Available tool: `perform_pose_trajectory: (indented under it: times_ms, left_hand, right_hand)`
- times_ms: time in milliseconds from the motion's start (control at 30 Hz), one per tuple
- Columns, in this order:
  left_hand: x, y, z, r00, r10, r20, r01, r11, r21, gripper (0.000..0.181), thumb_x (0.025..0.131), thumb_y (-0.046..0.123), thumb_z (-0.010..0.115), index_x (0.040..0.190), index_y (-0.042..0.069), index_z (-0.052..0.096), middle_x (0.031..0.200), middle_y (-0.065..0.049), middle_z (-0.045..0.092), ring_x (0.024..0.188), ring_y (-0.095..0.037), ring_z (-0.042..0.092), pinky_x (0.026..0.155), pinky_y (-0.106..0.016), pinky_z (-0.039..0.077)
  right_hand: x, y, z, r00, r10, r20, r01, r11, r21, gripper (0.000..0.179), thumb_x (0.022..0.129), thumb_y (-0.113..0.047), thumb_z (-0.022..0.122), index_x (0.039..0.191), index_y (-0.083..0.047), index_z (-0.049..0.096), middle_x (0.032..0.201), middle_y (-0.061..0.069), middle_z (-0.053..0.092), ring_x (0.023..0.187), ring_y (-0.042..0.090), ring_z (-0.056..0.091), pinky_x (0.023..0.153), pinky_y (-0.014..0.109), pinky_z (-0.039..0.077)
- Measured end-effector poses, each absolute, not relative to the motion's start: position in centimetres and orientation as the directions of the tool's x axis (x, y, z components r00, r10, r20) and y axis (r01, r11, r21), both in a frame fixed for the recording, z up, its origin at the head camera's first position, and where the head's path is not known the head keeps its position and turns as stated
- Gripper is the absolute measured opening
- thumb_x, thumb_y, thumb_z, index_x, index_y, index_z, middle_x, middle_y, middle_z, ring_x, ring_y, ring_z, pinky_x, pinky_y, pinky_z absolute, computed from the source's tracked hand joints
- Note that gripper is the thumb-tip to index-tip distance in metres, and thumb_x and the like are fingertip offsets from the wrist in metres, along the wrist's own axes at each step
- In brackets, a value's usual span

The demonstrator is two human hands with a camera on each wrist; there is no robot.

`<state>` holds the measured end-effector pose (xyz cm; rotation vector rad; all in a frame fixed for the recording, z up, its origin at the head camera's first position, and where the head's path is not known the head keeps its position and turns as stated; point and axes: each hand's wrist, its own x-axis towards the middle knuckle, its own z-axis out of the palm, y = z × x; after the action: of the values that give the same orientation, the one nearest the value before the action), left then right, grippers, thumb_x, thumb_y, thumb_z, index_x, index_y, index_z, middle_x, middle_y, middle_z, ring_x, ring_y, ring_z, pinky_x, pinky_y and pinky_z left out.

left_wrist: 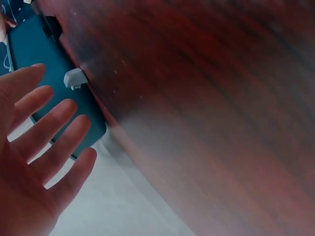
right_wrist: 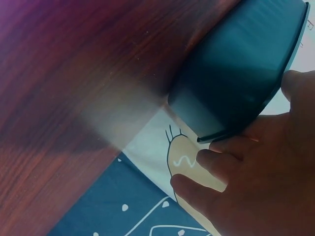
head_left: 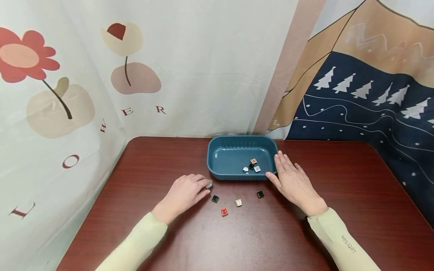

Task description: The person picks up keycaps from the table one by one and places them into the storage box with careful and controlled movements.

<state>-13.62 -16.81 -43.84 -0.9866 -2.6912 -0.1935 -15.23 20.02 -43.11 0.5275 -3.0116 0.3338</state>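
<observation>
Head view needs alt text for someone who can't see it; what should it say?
A person's right hand touches the right end of a blue tray holding several small keycaps, while the left hand is beside a pale keycap. Two black keycaps, a red keycap and a cream keycap lie on the brown table in front.

Paired long sleeves [head_left: 135, 241], pale yellow-green.
Small dark lettering [head_left: 348, 244], not fully legible, marks the right sleeve [head_left: 330, 227] behind the right hand [head_left: 294, 185].
</observation>
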Motion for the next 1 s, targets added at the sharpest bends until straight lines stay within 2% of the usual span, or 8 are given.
perform_pose_trajectory:
  times_ms: [433, 667, 1000]
  left_hand:
    - [-14.1, -15.9, -44.3, -0.706, 0.654, 0.271, 0.674, 0.738, -0.023, 0.022, 0.088, 0.021, 0.083, 0.11, 0.017, 0.079, 0.103, -0.001, 0.076, 0.086, -0.023, 0.071, 0.074, -0.041, 0.057]
    - [-14.1, -15.7, -44.6, -0.688, 0.656, 0.31, 0.681, 0.732, -0.036, 0.021, 0.084, 0.013, 0.085, 0.104, 0.018, 0.08, 0.096, 0.002, 0.074, 0.081, -0.022, 0.069, 0.066, -0.037, 0.054]
    - [-14.0, -15.6, -44.7, -0.685, 0.646, 0.337, 0.671, 0.74, -0.053, 0.016, 0.082, 0.007, 0.085, 0.09, 0.019, 0.078, 0.081, 0.004, 0.07, 0.071, -0.02, 0.067, 0.076, -0.041, 0.055]
  right_hand:
    - [-15.2, 20.0, -43.0, -0.941, -0.326, 0.097, -0.339, 0.919, -0.201, 0.077, 0.108, -0.046, 0.051, 0.157, 0.01, 0.031, 0.167, 0.024, 0.023, 0.153, 0.042, 0.027, 0.117, 0.065, 0.028]
    - [-15.3, 20.0, -43.0, -0.942, -0.324, 0.091, -0.335, 0.921, -0.2, 0.078, 0.108, -0.047, 0.05, 0.158, 0.009, 0.03, 0.167, 0.024, 0.022, 0.153, 0.042, 0.026, 0.117, 0.065, 0.028]
    - [-15.2, 20.0, -42.9, -0.942, -0.324, 0.087, -0.335, 0.921, -0.2, 0.078, 0.108, -0.048, 0.049, 0.158, 0.009, 0.03, 0.167, 0.024, 0.023, 0.153, 0.042, 0.026, 0.117, 0.064, 0.028]
